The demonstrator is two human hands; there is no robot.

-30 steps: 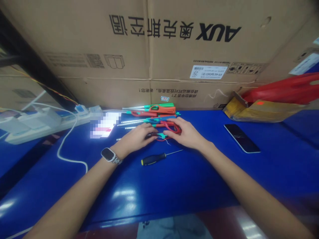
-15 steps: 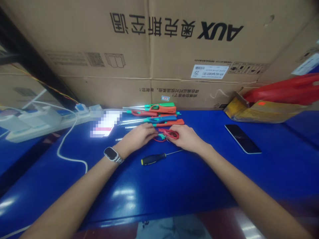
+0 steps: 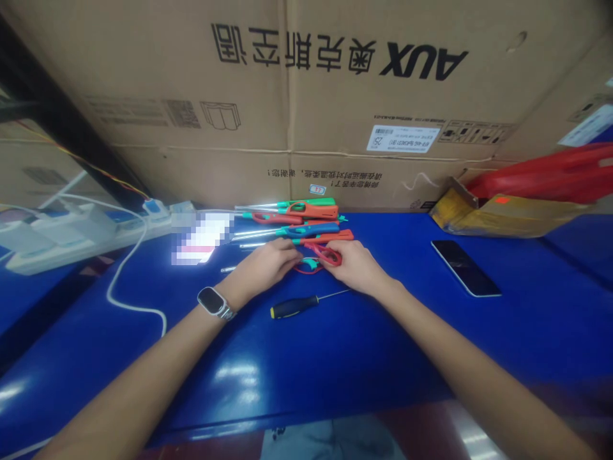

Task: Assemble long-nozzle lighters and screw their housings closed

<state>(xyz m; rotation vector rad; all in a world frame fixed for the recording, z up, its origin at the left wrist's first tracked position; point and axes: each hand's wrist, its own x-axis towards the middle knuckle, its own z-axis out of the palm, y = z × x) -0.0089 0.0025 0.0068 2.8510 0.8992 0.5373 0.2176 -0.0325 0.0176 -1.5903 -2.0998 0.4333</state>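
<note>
My left hand [image 3: 272,263], fingers bent and pressed together, grips a long-nosed lighter; its metal tip shows left of the hand. On the right of that hand the lighter's red lower shell and green trigger [image 3: 310,263] stick out. My right hand [image 3: 357,265] is closed on a separate red shell half [image 3: 329,254], held close over the other half and tilted. Whether the two halves touch I cannot tell. Just beyond the hands lie several long-nosed lighters [image 3: 313,228], in orange, red, blue and green. A screwdriver [image 3: 294,307] with a dark handle lies in front of them.
A black-screened phone [image 3: 465,268] lies on the blue table [image 3: 297,370] to the right. Behind it is an open carton [image 3: 512,216] with a red bag [image 3: 550,171]. On the left are a power strip [image 3: 71,239] and white cable [image 3: 129,303]. Large cardboard [image 3: 325,96] stands behind.
The red shell half in my right hand has shifted slightly and turned, uncovering more of the green trigger and the lower shell. My left hand has hardly moved.
</note>
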